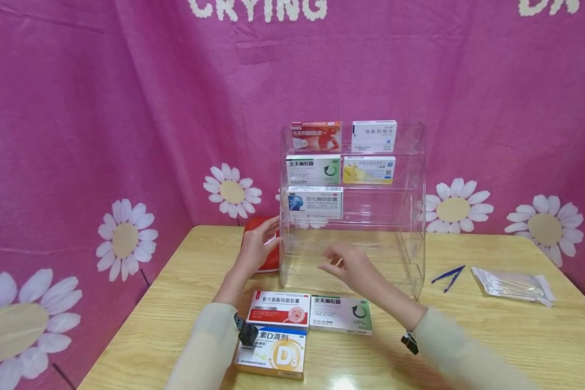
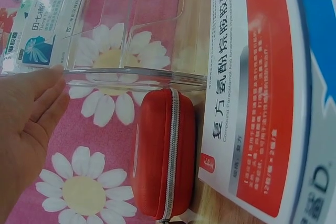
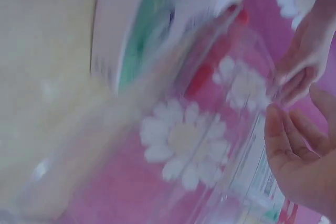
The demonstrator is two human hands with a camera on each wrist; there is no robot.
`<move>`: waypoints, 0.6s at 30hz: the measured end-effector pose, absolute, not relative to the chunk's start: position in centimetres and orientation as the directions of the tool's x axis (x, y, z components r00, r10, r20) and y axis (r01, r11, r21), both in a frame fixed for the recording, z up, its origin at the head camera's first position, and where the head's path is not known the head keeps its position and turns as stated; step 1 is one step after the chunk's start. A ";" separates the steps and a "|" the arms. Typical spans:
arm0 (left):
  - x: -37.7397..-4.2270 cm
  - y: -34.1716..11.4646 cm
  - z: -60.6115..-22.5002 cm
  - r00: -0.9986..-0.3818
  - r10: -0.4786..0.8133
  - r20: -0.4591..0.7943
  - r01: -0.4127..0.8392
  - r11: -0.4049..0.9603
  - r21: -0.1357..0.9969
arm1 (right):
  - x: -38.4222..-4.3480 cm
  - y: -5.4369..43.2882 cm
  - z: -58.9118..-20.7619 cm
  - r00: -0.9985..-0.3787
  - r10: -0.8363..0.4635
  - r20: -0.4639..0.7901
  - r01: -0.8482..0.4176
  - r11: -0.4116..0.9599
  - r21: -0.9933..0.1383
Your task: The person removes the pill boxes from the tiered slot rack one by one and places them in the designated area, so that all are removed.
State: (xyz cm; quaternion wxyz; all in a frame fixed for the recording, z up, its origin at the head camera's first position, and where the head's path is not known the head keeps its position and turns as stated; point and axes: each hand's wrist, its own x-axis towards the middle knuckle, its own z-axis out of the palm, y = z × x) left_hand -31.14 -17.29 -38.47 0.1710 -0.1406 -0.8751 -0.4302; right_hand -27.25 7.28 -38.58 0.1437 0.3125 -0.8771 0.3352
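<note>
A clear acrylic tiered rack (image 1: 370, 208) stands on the table. At its left side is my left hand (image 1: 259, 246), its fingers extended along the edge; in the left wrist view the fingertips meet the clear panel beside a white box with a blue head picture (image 2: 52, 22). My right hand (image 1: 353, 265) hovers before the lower tiers with bent fingers and nothing in them. Below it on the table lie a green-and-white medicine box (image 1: 340, 314), a red-and-white medicine box (image 1: 279, 309) and a vitamin D box (image 1: 278, 352), partly covered by the left wrist camera.
Medicine boxes fill slots on the upper tiers, including a red box (image 1: 316, 136) and a yellow-and-white box (image 1: 369, 170). Behind the left hand sits a red zippered case (image 2: 165, 156). Blue tweezers (image 1: 449, 277) and a cotton swab pack (image 1: 512, 284) lie right of the rack.
</note>
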 end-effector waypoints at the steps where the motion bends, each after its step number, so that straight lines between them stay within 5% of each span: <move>1: -31.1 -17.3 -38.5 -0.901 0.098 0.422 0.394 0.590 0.705 | -27.8 7.5 -38.2 -0.756 -0.437 0.487 -0.651 0.583 -0.486; 10: -31.2 -17.5 -38.7 -0.901 0.104 0.422 0.397 0.591 0.702 | -32.1 8.7 -34.9 -0.641 -0.291 0.711 -0.703 0.594 -0.391; 18: -31.3 -17.5 -38.9 -0.897 0.105 0.429 0.408 0.569 0.714 | -34.8 8.8 -33.7 -0.616 -0.243 0.749 -0.675 0.653 -0.343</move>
